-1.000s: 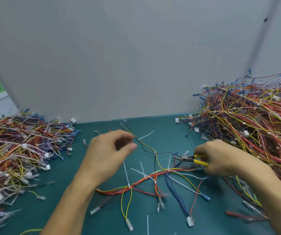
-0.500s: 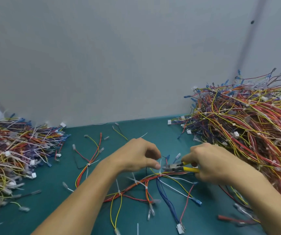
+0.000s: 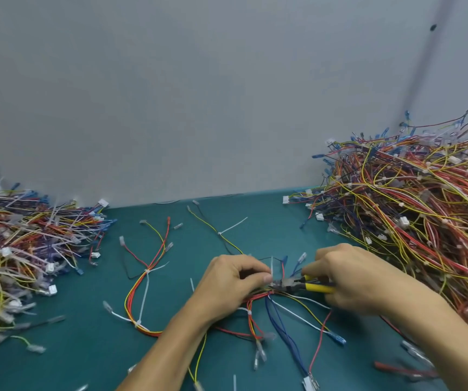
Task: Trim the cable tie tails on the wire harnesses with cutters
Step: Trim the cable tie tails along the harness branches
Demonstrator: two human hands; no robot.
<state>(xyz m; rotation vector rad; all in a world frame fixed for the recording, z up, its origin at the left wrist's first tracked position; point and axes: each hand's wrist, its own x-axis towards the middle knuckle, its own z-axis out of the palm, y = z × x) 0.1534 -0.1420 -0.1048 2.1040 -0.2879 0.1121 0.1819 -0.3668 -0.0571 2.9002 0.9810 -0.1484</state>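
Right hand (image 3: 348, 277) grips yellow cutters (image 3: 297, 286), seemingly touching tail (image 3: 271, 265)

plain grey wall (image 3: 199, 94) behind a teal table (image 3: 80, 342)

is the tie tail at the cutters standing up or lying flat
Standing up: the white tail rises straight above the left hand, beside the cutters.
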